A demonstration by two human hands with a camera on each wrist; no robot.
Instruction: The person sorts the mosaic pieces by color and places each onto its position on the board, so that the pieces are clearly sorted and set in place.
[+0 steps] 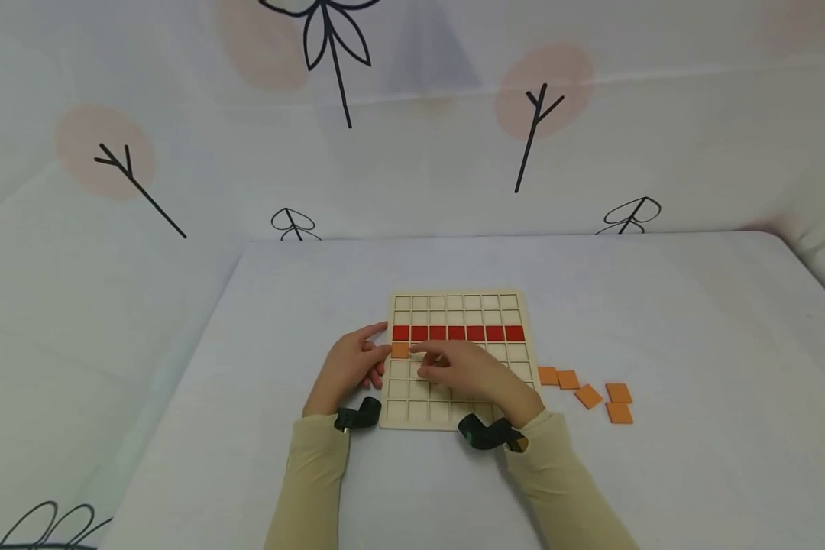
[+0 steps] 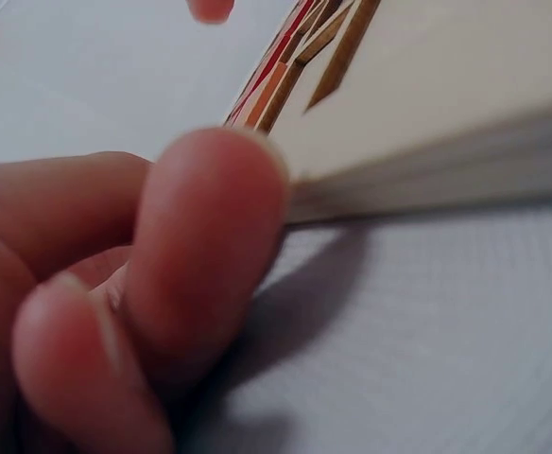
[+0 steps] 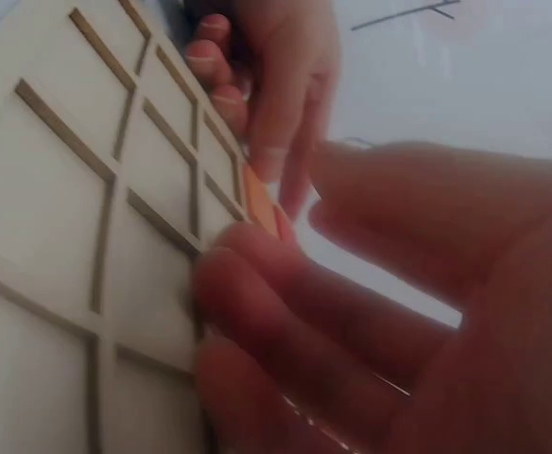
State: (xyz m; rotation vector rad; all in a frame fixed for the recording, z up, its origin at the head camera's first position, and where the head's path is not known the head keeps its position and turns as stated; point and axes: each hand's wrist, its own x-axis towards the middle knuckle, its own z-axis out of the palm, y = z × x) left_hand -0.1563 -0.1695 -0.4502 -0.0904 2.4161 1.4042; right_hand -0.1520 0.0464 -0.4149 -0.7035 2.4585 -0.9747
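A pale wooden grid board (image 1: 399, 414) lies on the table with a row of red square tiles (image 1: 457, 333) across it. Just below that row, one orange tile (image 1: 400, 350) sits in the leftmost cell. My left hand (image 1: 349, 365) rests against the board's left edge, thumb at the orange tile and index finger extended forward. In the left wrist view, curled fingertips (image 2: 205, 236) press close to the board's side. Over the board, my right hand (image 1: 469, 371) reaches its index fingertip to the orange tile's right side. The right wrist view shows its thumb apart from the fingers, holding nothing.
Several loose orange tiles (image 1: 587, 396) lie on the table right of the board. The white-covered table (image 1: 694, 321) meets a patterned cloth backdrop (image 1: 426, 168) behind. Dark wrist-worn cameras (image 1: 481, 432) sit at both wrists, close over the board's near edge.
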